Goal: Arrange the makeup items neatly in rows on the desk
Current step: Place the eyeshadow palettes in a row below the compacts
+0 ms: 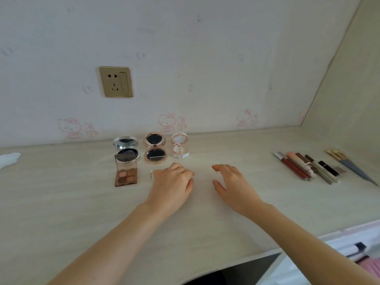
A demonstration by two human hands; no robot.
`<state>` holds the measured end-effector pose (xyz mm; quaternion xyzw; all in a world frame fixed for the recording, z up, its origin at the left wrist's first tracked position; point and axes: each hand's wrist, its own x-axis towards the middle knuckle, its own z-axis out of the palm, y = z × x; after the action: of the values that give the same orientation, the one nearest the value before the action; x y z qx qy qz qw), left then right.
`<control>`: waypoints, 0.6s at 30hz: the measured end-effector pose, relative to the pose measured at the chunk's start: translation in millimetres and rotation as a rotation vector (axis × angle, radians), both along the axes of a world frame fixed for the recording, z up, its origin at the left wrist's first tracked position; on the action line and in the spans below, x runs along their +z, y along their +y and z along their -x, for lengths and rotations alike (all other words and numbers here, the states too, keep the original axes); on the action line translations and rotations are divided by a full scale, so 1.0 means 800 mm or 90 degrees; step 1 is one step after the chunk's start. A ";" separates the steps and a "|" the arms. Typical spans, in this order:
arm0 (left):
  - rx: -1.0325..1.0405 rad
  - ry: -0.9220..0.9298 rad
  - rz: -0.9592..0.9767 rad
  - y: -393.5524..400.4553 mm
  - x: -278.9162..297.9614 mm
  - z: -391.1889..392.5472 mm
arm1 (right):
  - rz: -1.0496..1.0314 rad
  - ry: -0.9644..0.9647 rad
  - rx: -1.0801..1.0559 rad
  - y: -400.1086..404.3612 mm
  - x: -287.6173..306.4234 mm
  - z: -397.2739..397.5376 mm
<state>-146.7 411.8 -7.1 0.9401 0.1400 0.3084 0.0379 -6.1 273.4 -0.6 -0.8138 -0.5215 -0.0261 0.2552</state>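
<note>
Three open round compacts stand in a row near the wall: a silver one (125,148), a rose-gold one (154,147) and a small pink-white one (179,145). In front of the silver compact lies an open brown eyeshadow palette (125,173). My left hand (172,183) rests palm down over a small pale item (154,174), of which only the left end shows; whether the fingers grip it is hidden. My right hand (232,185) hovers open just to the right, holding nothing. A row of lip pencils and tubes (304,166) lies at the right.
Beyond the pencils lie makeup brushes (349,164) by the right wall. A white tissue (9,159) sits at the far left edge. A wall socket (116,82) is above the compacts. The desk's front edge (267,253) runs low right.
</note>
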 end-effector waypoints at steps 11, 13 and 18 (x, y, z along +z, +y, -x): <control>-0.171 -0.003 -0.014 -0.119 -0.011 -0.156 | 0.041 -0.094 -0.174 -0.161 0.002 -0.101; -0.202 0.024 -0.018 -0.134 -0.011 -0.188 | 0.052 -0.098 -0.206 -0.188 0.001 -0.122; -0.263 0.080 0.021 -0.172 -0.003 -0.265 | 0.071 -0.080 -0.301 -0.238 0.001 -0.182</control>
<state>65.2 273.8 -9.3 0.9654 -0.0485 0.2327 0.1069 139.2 82.9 0.5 -0.9227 -0.3323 -0.1066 0.1639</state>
